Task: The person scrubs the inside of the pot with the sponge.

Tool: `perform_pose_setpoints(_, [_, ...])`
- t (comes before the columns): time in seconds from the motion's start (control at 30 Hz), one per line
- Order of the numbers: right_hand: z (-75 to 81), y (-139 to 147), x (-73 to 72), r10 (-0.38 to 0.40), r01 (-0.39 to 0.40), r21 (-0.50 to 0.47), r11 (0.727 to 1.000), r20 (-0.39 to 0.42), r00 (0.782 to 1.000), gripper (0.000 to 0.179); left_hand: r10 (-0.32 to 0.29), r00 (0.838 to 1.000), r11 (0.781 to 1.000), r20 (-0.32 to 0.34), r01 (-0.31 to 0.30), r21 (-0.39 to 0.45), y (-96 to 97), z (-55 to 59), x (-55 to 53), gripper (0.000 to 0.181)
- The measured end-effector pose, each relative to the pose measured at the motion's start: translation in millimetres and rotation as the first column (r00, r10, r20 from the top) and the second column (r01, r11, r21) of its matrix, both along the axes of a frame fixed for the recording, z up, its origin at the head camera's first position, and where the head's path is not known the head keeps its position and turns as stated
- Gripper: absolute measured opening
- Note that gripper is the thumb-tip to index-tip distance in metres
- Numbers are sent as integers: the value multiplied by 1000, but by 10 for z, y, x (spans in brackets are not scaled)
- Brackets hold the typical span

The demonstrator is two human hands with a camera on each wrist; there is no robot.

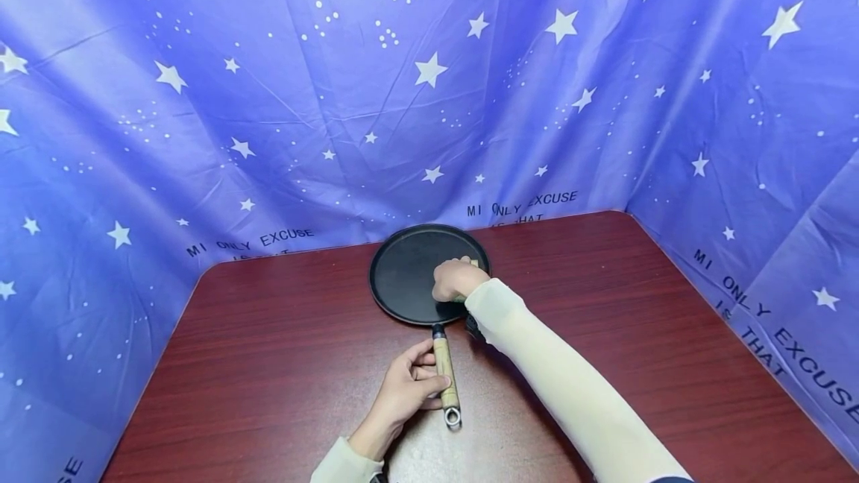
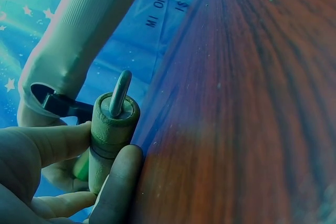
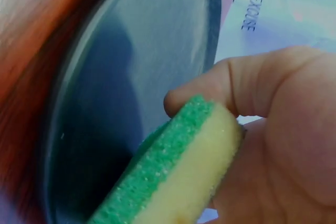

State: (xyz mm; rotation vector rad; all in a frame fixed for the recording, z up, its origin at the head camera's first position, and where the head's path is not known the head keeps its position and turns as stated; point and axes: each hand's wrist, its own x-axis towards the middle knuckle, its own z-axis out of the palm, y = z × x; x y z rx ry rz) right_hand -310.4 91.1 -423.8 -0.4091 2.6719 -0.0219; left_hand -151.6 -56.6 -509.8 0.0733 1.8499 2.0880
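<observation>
A round black frying pan (image 1: 409, 274) lies on the table, its wooden handle (image 1: 445, 371) pointing toward me and ending in a metal ring. My left hand (image 1: 403, 386) holds that handle, thumb on one side and fingers on the other, as the left wrist view also shows. Over the right part of the pan, my right hand (image 1: 456, 279) grips a sponge (image 3: 173, 166) with a green scouring side and a yellow side. In the right wrist view the green side faces the dark pan surface (image 3: 152, 40). The fingers hide much of the sponge in the head view.
The dark red wooden table (image 1: 282, 349) has its back edge close behind the pan. A blue curtain (image 1: 322, 95) with white stars and printed lettering surrounds the table at the back and sides. My right forearm (image 1: 570, 379) reaches across the table's right half.
</observation>
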Motion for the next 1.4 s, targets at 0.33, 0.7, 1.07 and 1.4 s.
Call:
perform_pose_setpoints(0.33, [-4, -105, 128, 47, -46, 22, 999, -39, 998, 29, -8, 1000, 1000, 3, 8, 1, -3, 13, 0, 81])
perform_pose_setpoints(0.7, [-29, -167, 195, 74, -73, 15, 997, -42, 996, 36, -13, 1000, 1000, 5, 13, -6, -13, 9, 2, 84])
perform_pose_setpoints(1.07, [-42, -287, 268, 116, -118, -17, 993, -81, 990, 41, -11, 1000, 1000, 6, 11, -6, -7, 7, 2, 85])
perform_pose_setpoints(1.4, [-55, -180, 295, 112, -119, -179, 977, -45, 993, 64, -8, 1000, 1000, 4, 8, 0, -2, 7, 4, 86])
